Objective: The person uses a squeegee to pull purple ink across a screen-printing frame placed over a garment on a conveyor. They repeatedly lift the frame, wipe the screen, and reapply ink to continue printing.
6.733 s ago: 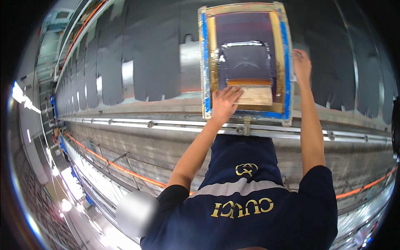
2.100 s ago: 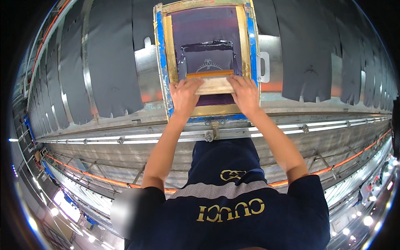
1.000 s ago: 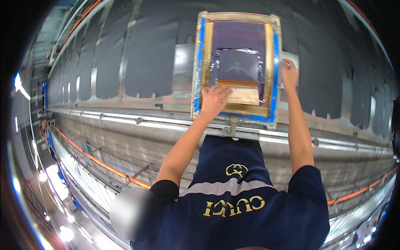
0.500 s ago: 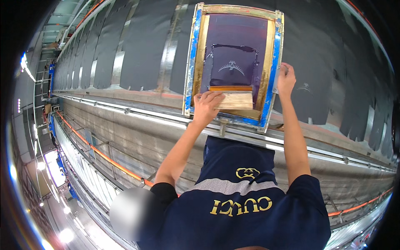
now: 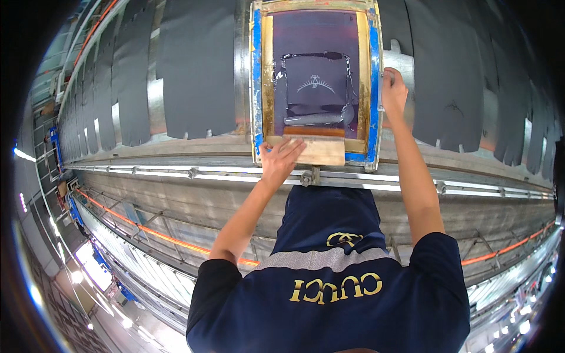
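Observation:
A screen-printing frame (image 5: pixel 373 88) with blue-taped sides lies over the dark sheets on the long table. Its purple mesh (image 5: pixel 315 35) bears a small pale crest-like design (image 5: pixel 315 84), ringed by wet dark ink (image 5: pixel 321 56). A squeegee (image 5: pixel 322 152) with a pale wooden handle and an orange-brown blade rests at the frame's near end, next to a smear of ink. My left hand (image 5: pixel 281 159) is closed on the left part of its handle, by the frame's near-left corner. At the frame's right side, my right hand (image 5: pixel 394 91) grips the edge with bent fingers.
Dark sheets (image 5: pixel 197 70) lie in a row along the table, with shiny strips between them. A metal rail (image 5: pixel 235 175) with bolted stops (image 5: pixel 193 172) runs along the near edge. Behind me, an orange pipe (image 5: pixel 159 234) lines another long table.
The frame has shifted left along the rail, baring a shiny strip to its right. The squeegee has come nearer to me, over the frame's near edge. Both hands keep their holds.

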A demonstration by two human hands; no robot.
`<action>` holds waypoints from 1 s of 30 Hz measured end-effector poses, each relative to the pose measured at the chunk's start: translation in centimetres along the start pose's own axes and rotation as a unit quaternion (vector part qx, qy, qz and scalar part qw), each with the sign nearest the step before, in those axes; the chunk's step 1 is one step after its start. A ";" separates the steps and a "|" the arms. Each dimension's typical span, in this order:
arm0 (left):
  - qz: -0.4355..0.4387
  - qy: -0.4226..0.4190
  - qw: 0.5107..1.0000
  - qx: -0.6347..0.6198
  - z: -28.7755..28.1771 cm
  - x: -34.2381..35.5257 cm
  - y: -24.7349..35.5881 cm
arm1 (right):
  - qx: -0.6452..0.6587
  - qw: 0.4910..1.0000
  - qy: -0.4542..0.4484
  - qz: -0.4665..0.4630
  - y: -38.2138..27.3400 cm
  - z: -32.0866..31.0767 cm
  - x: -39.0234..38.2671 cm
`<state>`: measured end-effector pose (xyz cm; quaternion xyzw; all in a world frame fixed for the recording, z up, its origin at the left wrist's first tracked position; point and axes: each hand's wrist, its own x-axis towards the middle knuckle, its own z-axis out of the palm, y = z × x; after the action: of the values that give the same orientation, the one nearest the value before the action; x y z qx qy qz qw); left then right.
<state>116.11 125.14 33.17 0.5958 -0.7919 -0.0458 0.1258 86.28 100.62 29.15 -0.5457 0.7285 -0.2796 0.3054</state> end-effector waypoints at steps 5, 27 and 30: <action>-0.025 0.065 0.997 0.046 1.3 8.7 -3.5 | -0.198 0.956 0.056 -0.208 -1.7 -1.9 -0.7; -0.027 0.081 0.996 -0.024 -0.4 13.7 -6.2 | -0.142 0.927 -0.079 -0.337 -7.0 0.2 -8.2; -0.039 0.099 0.993 -0.047 0.9 19.3 -9.1 | -0.134 0.923 -0.062 -0.355 -8.6 2.1 -2.7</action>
<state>119.35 104.06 33.08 0.6211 -0.7488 -0.0288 0.2295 93.76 100.94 34.54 -0.8206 0.4975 -0.2352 0.1543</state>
